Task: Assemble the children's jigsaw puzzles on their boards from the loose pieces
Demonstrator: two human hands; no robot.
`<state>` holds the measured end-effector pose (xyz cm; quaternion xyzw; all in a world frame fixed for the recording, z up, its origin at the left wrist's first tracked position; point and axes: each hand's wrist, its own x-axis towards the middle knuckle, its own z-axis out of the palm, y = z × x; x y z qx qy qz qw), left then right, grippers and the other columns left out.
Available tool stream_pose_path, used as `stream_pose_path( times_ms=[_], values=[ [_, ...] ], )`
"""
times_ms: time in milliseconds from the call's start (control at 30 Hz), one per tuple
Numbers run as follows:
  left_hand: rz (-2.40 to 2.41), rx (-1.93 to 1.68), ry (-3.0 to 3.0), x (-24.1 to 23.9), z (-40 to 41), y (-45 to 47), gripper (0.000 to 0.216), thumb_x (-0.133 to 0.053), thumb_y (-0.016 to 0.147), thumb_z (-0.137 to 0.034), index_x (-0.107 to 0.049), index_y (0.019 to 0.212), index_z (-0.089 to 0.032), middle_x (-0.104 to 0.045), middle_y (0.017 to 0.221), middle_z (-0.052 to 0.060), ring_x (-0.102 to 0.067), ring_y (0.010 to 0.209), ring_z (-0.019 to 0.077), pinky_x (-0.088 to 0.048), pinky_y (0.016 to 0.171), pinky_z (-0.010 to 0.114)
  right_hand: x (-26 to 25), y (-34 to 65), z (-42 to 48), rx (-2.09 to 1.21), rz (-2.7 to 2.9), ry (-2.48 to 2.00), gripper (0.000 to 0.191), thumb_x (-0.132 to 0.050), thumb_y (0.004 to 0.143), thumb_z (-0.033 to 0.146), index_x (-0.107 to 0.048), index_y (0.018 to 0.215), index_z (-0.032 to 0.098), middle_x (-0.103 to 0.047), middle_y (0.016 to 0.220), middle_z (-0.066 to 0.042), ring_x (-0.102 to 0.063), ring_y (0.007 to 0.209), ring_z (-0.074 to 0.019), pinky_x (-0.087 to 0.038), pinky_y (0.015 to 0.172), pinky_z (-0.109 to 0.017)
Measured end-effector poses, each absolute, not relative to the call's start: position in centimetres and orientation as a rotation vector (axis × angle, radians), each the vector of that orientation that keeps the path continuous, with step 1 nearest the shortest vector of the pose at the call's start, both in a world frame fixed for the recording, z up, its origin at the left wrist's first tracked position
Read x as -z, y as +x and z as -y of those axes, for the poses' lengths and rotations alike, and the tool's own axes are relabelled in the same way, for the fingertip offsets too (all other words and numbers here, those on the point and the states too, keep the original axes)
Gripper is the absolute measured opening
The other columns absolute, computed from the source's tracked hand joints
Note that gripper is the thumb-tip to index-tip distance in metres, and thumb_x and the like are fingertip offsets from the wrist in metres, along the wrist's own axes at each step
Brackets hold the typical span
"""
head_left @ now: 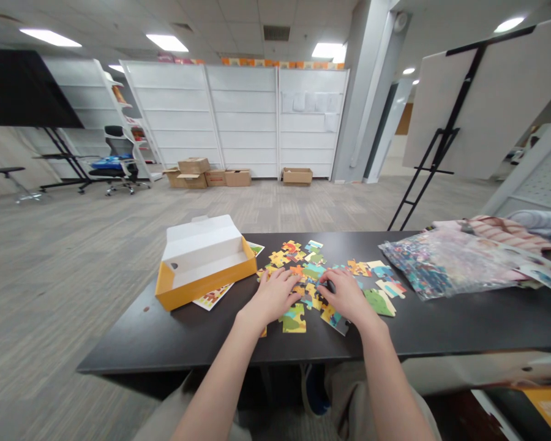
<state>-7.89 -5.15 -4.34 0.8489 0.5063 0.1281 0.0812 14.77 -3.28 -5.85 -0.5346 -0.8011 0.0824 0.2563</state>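
Colourful jigsaw puzzle pieces (313, 271) lie loose and overlapping on the black table (188, 343). My left hand (278, 296) rests palm down over the pieces on the left side, fingers spread and partly covering them. Thumb and index finger of my right hand (346, 294) come together at a puzzle piece (319, 285) near the middle of the spread; the fingers hide most of it. Nearer me lie a green and yellow piece (294, 319) and a piece with a grey edge (336, 320). A large green piece (379, 302) is just right of my right hand.
A yellow box (211, 286) with its white lid raised stands on the left, over a printed card (215, 296). At the right lie a clear plastic bag of small colourful bits (450, 260) and folded striped cloth (509, 233). Cardboard boxes (193, 173) stand by the far shelves.
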Motion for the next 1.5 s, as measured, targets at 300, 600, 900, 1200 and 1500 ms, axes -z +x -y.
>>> stream_pose_path(
  times_ms=[300, 600, 900, 1200, 1500],
  values=[
    [-1.464, -0.503, 2.486, 3.9, 3.9, -8.5, 0.036, -0.060, 0.094, -0.036, -0.057, 0.128, -0.024, -0.063, 0.128, 0.010, -0.055, 0.124, 0.0289, -0.038, 0.109, 0.047, 5.5, 14.7, 3.7, -0.276, 2.151, -1.443, 0.007, -0.061, 0.088, 0.028, -0.065, 0.089, 0.022, -0.070, 0.098, -0.008, -0.059, 0.103, -0.0279, -0.041, 0.098, -0.044],
    [-1.789, -0.508, 2.404, 2.2, 4.8, -10.5, 0.034, -0.052, 0.099, -0.036, -0.053, 0.129, -0.021, -0.060, 0.129, 0.013, -0.055, 0.123, 0.0286, -0.042, 0.103, 0.042, 5.6, 16.2, 3.5, -0.295, 2.019, -1.432, 0.017, -0.055, 0.091, 0.029, -0.064, 0.103, 0.021, -0.067, 0.109, -0.009, -0.061, 0.105, -0.0256, -0.045, 0.095, -0.040],
    [-1.802, -0.521, 2.398, 2.1, 6.3, -12.3, 0.034, -0.053, 0.098, -0.039, -0.054, 0.127, -0.022, -0.061, 0.126, 0.011, -0.057, 0.119, 0.0299, -0.045, 0.100, 0.043, 4.9, 16.3, 3.9, -0.298, 1.989, -1.472, 0.017, -0.056, 0.090, 0.028, -0.066, 0.101, 0.020, -0.068, 0.109, -0.011, -0.062, 0.106, -0.0271, -0.045, 0.096, -0.041],
    [-1.655, -0.679, 2.425, 4.1, 7.4, -15.8, 0.032, -0.050, 0.100, -0.042, -0.055, 0.124, -0.022, -0.062, 0.123, 0.010, -0.058, 0.117, 0.0286, -0.047, 0.102, 0.046, 5.6, 20.0, 3.4, -0.253, 1.792, -1.600, 0.020, -0.054, 0.086, 0.026, -0.068, 0.099, 0.019, -0.073, 0.103, -0.010, -0.067, 0.093, -0.0248, -0.049, 0.087, -0.039],
    [-1.572, -0.798, 2.443, 4.1, 7.9, -16.0, 0.030, -0.050, 0.100, -0.039, -0.056, 0.125, -0.023, -0.060, 0.131, 0.010, -0.057, 0.124, 0.0270, -0.047, 0.107, 0.046, 5.1, 17.5, 3.8, -0.245, 1.883, -1.655, 0.023, -0.054, 0.086, 0.017, -0.070, 0.101, 0.019, -0.071, 0.111, -0.010, -0.066, 0.099, -0.0253, -0.049, 0.091, -0.039]
  ],
)
